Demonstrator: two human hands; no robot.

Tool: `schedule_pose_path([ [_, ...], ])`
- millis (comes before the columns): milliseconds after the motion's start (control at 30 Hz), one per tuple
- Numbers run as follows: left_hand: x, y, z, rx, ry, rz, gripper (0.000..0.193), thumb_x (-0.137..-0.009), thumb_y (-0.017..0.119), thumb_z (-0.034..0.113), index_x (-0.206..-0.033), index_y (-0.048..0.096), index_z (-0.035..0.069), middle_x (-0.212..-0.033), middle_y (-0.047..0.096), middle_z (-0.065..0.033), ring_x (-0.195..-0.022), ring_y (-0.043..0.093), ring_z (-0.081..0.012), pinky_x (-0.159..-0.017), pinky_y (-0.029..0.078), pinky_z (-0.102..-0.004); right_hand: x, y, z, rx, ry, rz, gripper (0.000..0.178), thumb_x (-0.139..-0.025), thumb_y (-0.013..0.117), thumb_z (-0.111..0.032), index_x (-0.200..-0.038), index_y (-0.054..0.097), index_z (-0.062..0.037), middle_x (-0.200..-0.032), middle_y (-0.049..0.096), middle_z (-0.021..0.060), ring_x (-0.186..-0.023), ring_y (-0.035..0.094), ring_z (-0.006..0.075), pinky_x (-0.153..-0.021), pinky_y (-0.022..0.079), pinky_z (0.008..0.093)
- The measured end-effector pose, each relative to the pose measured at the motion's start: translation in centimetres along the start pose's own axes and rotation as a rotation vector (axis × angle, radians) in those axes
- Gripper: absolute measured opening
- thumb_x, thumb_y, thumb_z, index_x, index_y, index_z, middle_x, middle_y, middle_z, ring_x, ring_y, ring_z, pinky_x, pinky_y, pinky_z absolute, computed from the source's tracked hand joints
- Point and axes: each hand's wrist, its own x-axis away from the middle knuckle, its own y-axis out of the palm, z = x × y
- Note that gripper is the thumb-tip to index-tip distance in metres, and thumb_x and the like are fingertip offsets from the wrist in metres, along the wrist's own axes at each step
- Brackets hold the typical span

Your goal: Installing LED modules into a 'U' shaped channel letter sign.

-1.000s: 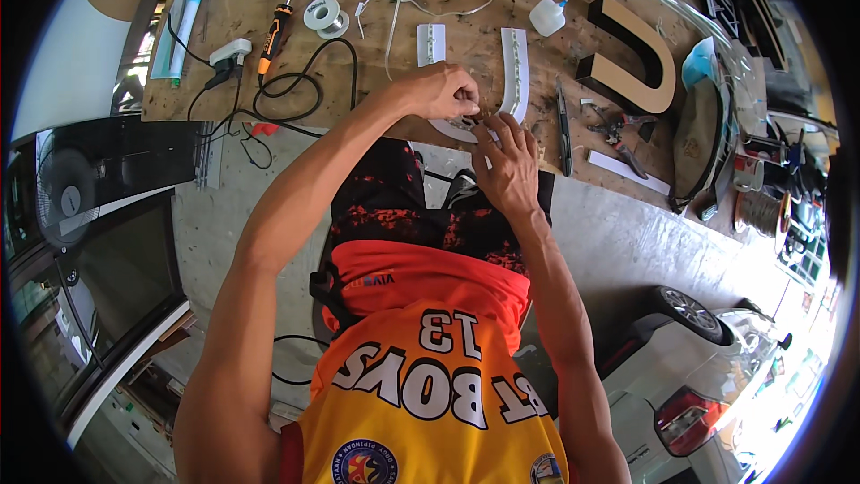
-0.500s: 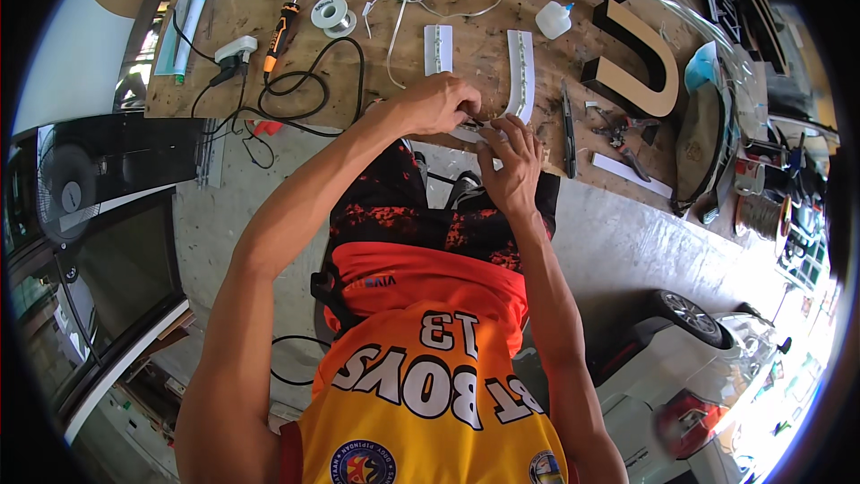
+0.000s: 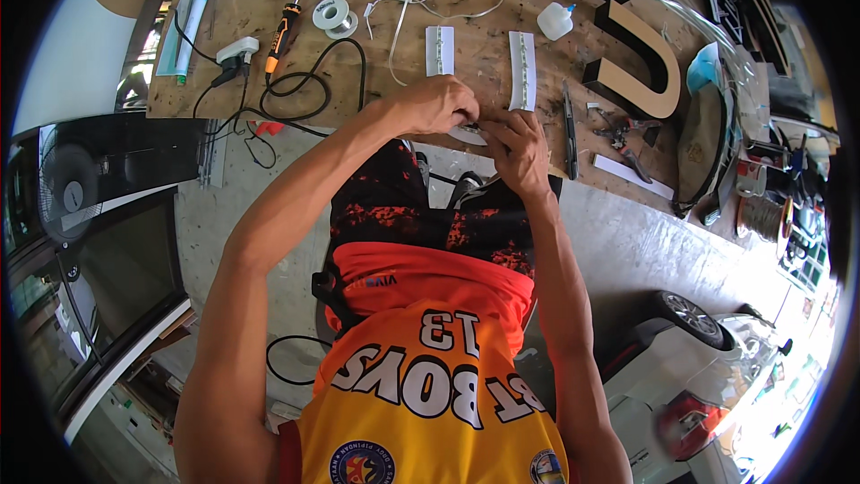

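Note:
A white U-shaped panel (image 3: 446,40) lies at the front edge of the workbench. A strip of small LEDs (image 3: 522,72) runs along its right arm, and another row of LEDs (image 3: 439,52) along its left arm. My left hand (image 3: 437,106) bends over the panel's curved bottom, its fingers closed in a pinch; whatever is between them is hidden. Facing it, my right hand (image 3: 520,151) has its fingers drawn together on the lower end of the right LED strip. The fingertips of both hands nearly meet, covering much of the curve.
On the bench (image 3: 403,22) are a soldering iron (image 3: 283,36), solder spool (image 3: 334,16), power plug (image 3: 236,49), glue bottle (image 3: 555,21), black U-shaped letter (image 3: 658,81), black cutter (image 3: 569,130), pliers (image 3: 632,157) and pouch (image 3: 703,143). A black cable (image 3: 309,90) loops left of my hands.
My right hand has shifted slightly, its fingers drawing closer together and toward the left hand. The left hand stays nearly in place over the panel's curve.

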Motion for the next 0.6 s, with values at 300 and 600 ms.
schedule_pose_path([
  [300, 0.5, 0.2, 0.0, -0.087, 0.041, -0.047, 0.023, -0.077, 0.062, -0.003, -0.096, 0.075, 0.002, -0.096, 0.062, -0.0102, -0.094, 0.062, -0.0290, -0.083, 0.051, -0.0380, 0.3, 0.0, 0.9, -0.024, -0.043, -0.005, 0.021, -0.079, 0.068, -0.005, -0.098, 0.074, -0.0100, -0.106, 0.067, 0.0069, -0.100, 0.059, 0.0309, -0.088, 0.048, 0.0428],
  [600, -0.8, -0.9, 0.4, -0.191, 0.011, -0.211, 0.019, -0.077, 0.063, 0.001, -0.093, 0.074, 0.003, -0.087, 0.063, -0.0094, -0.086, 0.065, -0.0277, -0.078, 0.053, -0.0372, 1.1, 0.2, 0.3, 0.131, -0.101, -0.057, 0.033, -0.076, 0.064, -0.007, -0.107, 0.073, -0.0127, -0.118, 0.064, 0.0039, -0.107, 0.058, 0.0268, -0.090, 0.046, 0.0419],
])
